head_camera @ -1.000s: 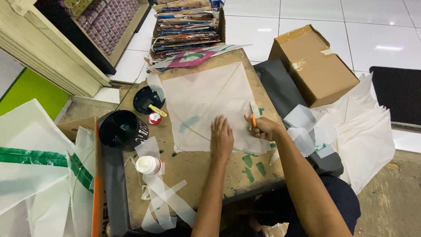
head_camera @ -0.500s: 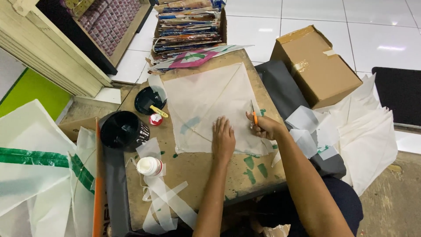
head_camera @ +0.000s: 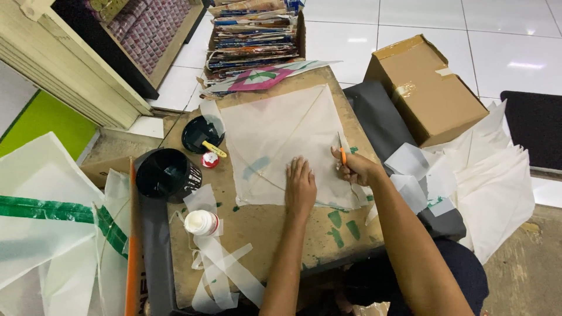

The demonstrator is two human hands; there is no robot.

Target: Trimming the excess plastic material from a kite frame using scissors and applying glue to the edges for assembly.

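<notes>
Almost nothing changed from a second ago: left hand (head_camera: 301, 186) still flat, fingers spread, pinning the white paper kite (head_camera: 281, 140) at mid-desk (head_camera: 257, 234); right hand (head_camera: 356, 169) still closed around an orange-handled blade (head_camera: 342, 151) at the kite's right edge; cut barely advanced

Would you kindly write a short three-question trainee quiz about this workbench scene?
1. True or false: the left hand lies flat on the white paper kite.
2. What does the right hand hold? A) orange-handled cutter B) glue bottle C) tape roll
3. Which thing stands nearest the white bottle: the black bowl or the cardboard box?

Key: 1 true; 2 A; 3 the black bowl.
</notes>
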